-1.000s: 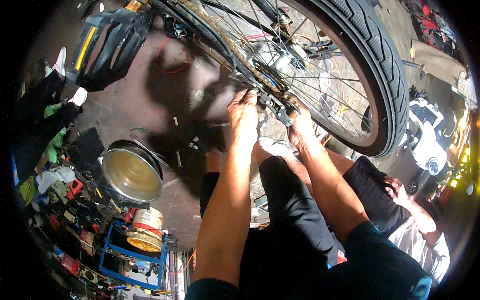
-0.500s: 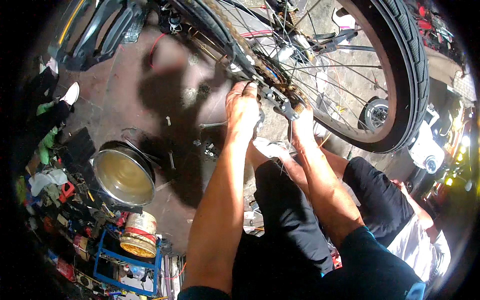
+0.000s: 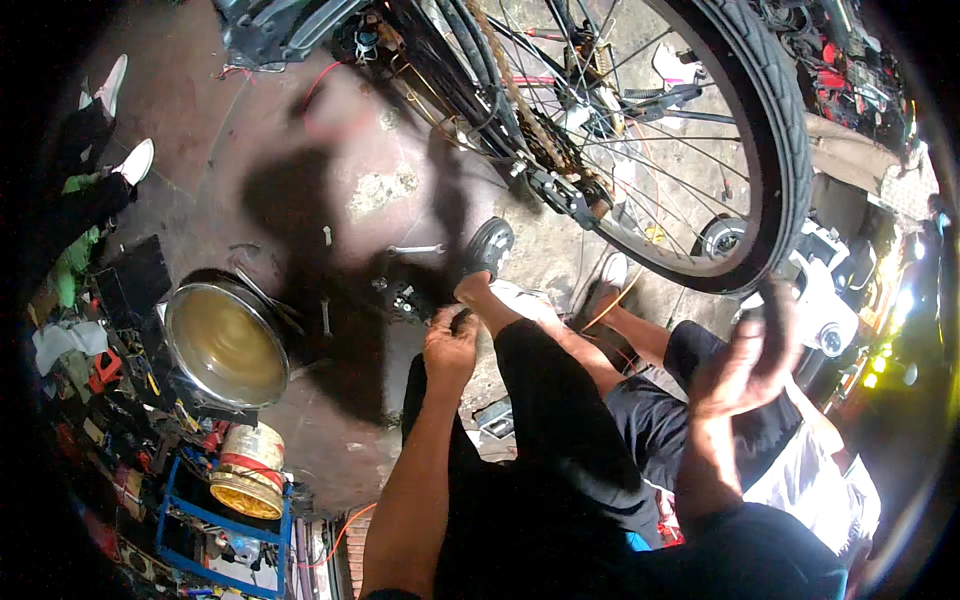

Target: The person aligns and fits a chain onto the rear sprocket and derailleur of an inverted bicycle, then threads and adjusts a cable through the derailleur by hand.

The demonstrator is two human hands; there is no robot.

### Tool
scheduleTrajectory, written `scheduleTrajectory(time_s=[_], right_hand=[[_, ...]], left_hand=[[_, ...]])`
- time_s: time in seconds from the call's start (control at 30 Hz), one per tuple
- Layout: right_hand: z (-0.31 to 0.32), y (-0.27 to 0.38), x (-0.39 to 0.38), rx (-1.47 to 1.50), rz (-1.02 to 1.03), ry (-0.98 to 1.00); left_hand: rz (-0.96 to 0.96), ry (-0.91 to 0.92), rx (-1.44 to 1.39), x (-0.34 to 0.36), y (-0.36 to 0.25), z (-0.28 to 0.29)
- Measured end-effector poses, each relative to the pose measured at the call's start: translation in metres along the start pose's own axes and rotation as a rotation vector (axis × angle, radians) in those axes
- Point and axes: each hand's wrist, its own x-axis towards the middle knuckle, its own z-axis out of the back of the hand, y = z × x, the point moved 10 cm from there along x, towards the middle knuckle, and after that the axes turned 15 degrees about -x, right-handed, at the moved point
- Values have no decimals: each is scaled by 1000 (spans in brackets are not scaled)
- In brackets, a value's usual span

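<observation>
The bicycle wheel [image 3: 735, 235] with its black tyre hangs at the upper right. At its hub side, the rear derailleur [image 3: 572, 200] and the rusty chain [image 3: 500, 60] are clear of both hands. My left hand [image 3: 450, 348] is lowered beside my leg with curled fingers; a dark spot shows at its fingertips, too unclear to name. My right hand [image 3: 738, 365] is raised just below the tyre's lower edge. It is blurred, its thumb and fingers look apart, and nothing shows in it.
Spanners [image 3: 415, 249] and small metal parts [image 3: 408, 300] lie on the floor. At left stand a metal basin [image 3: 283, 370] of murky liquid, a bucket [image 3: 250, 450] and a blue rack [image 3: 225, 535]. Another person in dark shorts [image 3: 650, 410] sits at right; another's shoes [image 3: 135, 162] show far left.
Both hands have left the derailleur. My left hand came down toward my leg, and my right hand swung right to beneath the tyre. The view has shifted slightly.
</observation>
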Motion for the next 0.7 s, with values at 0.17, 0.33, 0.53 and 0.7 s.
scheduleTrajectory(time_s=[0.17, 0.33, 0.53, 0.7], right_hand=[[-31, -33, 68, 142, -63, 173], [-45, -44, 90, 262, -139, 386], [-50, -60, 81, 190, -215, 542], [-64, -51, 59, 321, -207, 619]], left_hand=[[-65, 7, -28, 3, -18, -28], [66, 91, -108, -4, -83, -82], [19, -29, -412, 1, -120, -102], [-187, -223, -366, 24, -139, -74]])
